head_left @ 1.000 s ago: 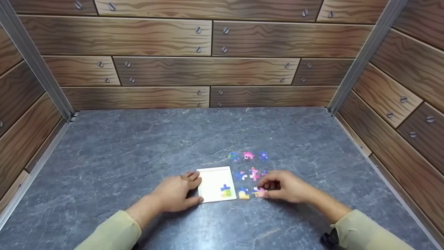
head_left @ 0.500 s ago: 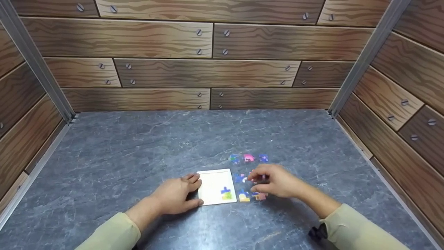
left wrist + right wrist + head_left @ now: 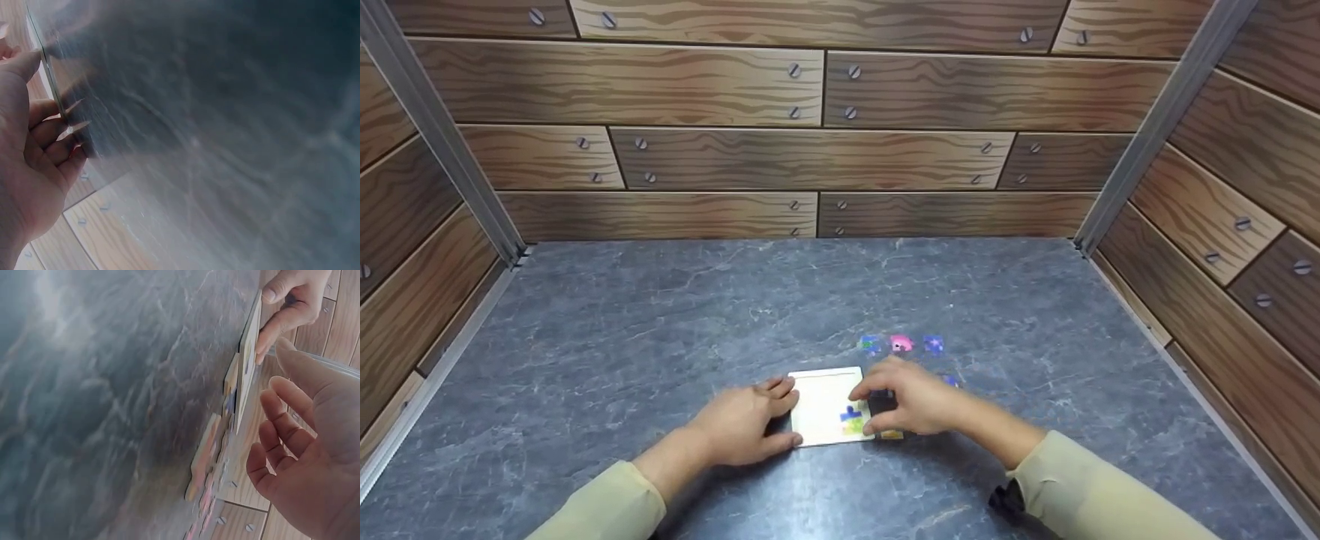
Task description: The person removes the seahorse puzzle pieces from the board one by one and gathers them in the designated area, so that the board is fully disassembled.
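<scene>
A white square puzzle board (image 3: 821, 412) lies flat on the table; a blue and yellow-green jigsaw piece (image 3: 852, 421) sits at its near right corner. My left hand (image 3: 739, 424) rests along the board's left edge, thumb at the near corner and fingers at the far one. Over the board's right edge hovers my right hand (image 3: 911, 397), thumb and forefinger spread apart above that piece. The right wrist view shows nothing between its loosely bent fingers. A yellow piece (image 3: 892, 434) pokes out beneath it; other pieces there are hidden in the head view.
Behind the right hand lie a blue-green piece (image 3: 871, 344), a pink piece (image 3: 901, 343) and a blue piece (image 3: 934, 345) in a row. Another blue piece (image 3: 951, 381) shows beside the right wrist. Wood-patterned walls (image 3: 720, 157) enclose the grey marbled table (image 3: 660, 300).
My right hand has moved left from the loose pieces at the right to the board's right edge, staying empty. The left hand has stayed at the board.
</scene>
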### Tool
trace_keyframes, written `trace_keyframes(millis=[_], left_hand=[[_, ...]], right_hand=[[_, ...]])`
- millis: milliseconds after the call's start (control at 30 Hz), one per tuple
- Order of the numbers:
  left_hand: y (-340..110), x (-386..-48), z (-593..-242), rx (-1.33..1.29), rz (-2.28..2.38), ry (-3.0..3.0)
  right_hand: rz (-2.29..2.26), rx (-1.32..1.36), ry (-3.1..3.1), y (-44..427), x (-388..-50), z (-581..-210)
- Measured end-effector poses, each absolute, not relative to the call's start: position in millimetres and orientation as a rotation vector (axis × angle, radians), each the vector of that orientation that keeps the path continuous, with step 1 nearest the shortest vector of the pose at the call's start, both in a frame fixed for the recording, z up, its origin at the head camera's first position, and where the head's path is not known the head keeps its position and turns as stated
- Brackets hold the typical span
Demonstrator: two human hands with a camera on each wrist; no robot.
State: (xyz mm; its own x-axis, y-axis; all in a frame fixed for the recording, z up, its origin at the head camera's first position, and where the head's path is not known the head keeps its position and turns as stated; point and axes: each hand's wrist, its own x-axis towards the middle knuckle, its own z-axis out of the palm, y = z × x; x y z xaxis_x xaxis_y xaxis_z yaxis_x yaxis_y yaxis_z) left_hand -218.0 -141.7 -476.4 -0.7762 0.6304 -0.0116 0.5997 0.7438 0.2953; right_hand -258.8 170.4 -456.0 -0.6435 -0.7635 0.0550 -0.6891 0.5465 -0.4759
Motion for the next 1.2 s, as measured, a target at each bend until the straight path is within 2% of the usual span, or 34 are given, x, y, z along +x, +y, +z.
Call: trace_keyframes(millis=[633,1200], left_hand=[[-140.1,-217.6,-478.5,0.971,0.403,2.796],[-142.3,-216.6,-476.3,0.970,0.421,2.814]], right_hand=[[-0.538,-1.241,2.586,160.0,-256.3,-460.8],[-0.616,-1.244,2.575,156.2,-257.9,-463.0]])
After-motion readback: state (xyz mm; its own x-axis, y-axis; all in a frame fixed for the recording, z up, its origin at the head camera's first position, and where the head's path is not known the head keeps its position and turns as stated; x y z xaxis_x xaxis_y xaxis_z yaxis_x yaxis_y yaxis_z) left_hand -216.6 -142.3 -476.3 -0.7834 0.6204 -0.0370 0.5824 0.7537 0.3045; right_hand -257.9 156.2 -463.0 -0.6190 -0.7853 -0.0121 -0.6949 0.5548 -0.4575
